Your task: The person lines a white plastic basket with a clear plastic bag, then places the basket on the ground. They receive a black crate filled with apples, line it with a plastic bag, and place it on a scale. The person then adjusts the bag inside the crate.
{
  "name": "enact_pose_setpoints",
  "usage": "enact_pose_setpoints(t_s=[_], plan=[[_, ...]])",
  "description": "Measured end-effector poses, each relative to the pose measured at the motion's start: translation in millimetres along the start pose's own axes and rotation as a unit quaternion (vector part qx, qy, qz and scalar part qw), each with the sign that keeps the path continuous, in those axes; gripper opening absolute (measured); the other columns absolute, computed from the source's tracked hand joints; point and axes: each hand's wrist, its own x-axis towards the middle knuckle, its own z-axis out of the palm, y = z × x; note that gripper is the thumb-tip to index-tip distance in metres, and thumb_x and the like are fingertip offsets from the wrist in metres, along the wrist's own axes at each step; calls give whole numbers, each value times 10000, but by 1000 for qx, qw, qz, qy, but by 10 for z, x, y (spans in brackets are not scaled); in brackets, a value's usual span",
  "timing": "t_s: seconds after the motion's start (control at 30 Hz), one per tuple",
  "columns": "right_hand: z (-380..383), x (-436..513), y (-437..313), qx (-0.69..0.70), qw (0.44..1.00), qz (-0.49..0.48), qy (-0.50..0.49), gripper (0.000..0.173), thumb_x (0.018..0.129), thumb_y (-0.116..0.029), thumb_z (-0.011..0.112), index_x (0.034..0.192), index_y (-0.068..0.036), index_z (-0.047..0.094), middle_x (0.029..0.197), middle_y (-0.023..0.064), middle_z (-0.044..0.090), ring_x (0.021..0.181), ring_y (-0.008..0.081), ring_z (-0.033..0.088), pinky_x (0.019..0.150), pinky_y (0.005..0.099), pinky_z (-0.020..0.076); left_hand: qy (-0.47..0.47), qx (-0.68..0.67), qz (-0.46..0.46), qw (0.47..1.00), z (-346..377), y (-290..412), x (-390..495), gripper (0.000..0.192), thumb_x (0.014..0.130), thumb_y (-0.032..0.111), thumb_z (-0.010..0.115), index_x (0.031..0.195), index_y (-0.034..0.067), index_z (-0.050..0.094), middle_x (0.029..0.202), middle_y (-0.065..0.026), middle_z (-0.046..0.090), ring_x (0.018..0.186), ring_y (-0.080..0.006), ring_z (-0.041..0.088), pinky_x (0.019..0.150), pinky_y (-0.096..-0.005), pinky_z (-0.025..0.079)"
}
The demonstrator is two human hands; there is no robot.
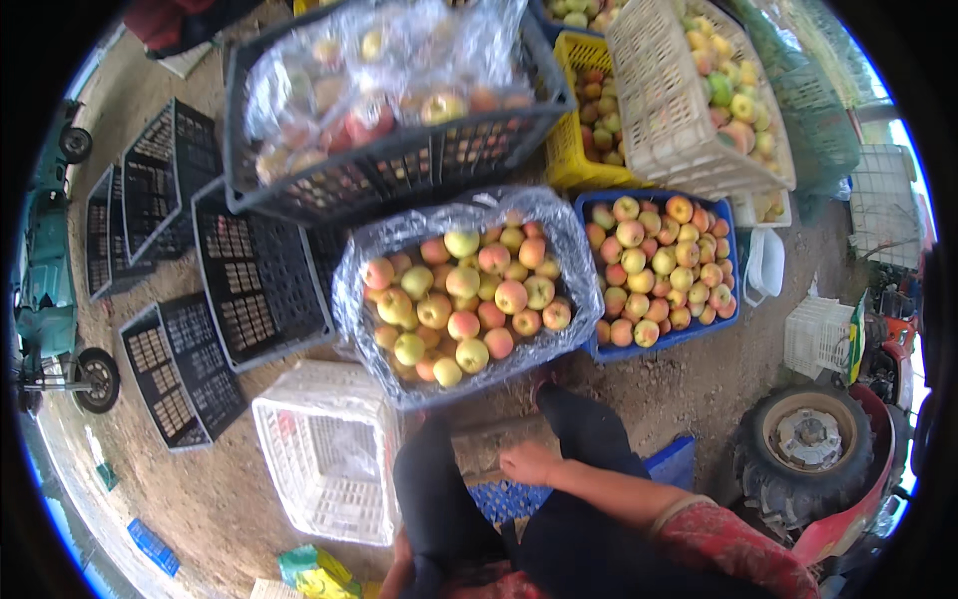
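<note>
My right hand (pixel 528 463), its fingers curled in, is above my right thigh at the inner side of the knees; whether anything is inside it does not show. Only a small part of my left hand (pixel 400 561) shows, low beside my left thigh, its fingers hidden. Before my knees stands a crate lined with clear plastic film (pixel 584 292), filled with red and yellow apples (pixel 463 281). Right of it is a blue crate (pixel 589 350) of apples. A white plastic crate (pixel 329 524), wrapped in film and without apples, lies left of my legs.
A large black crate (pixel 397 153) of apples under film stands ahead. Black crates (pixel 262 284) lie at the left. A yellow crate (pixel 557 150) and a beige crate (pixel 662 105) hold apples at the upper right. A vehicle's tyre (pixel 804 449) is at the lower right, a three-wheeled vehicle (pixel 52 292) far left.
</note>
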Motion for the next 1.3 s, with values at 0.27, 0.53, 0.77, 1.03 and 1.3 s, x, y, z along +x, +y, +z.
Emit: enact_pose_setpoints(t_s=[0.27,0.53,0.77,1.03,1.3], plan=[[-701,-1501,-972,2,993,61,104,294,884,-287,480,891,-93,701,913,194,701,875,408,670,796,528,524,140,141,249,948,-596,997,-987,420,980,330,502,1215,18,657,1171,-196,682,1114,-315,640,963,-391,482],[-798,-2170,-1336,65,983,3,173,311,911,-328,496,905,-86,690,899,173,701,859,392,667,784,497,525,14,177,382,907,-539,2131,-1943,403,996,336,535,1274,60,630,1237,-152,665,1182,-292,618,1027,-366,454],[-1093,-2677,-872,108,971,-14,212,289,895,-319,504,895,-97,689,908,165,703,870,393,665,780,504,525,-36,256,422,869,359,2743,-2656,403,1002,328,547,1294,60,617,1220,-138,676,1148,-259,639,988,-330,475],[-1528,-3250,-34,103,968,-15,229,291,888,-315,511,910,-98,704,921,176,705,872,395,670,802,501,529,-17,247,427,870,1192,3245,-3133,396,987,321,581,1284,61,624,1191,-156,684,1121,-269,652,979,-338,484],[-1894,-3635,236,81,973,-20,217,311,891,-310,494,925,-87,708,941,190,704,882,402,672,831,507,526,-3,255,469,846,1719,3586,-3596,381,957,276,626,1267,55,626,1201,-164,672,1130,-292,644,980,-360,486]])
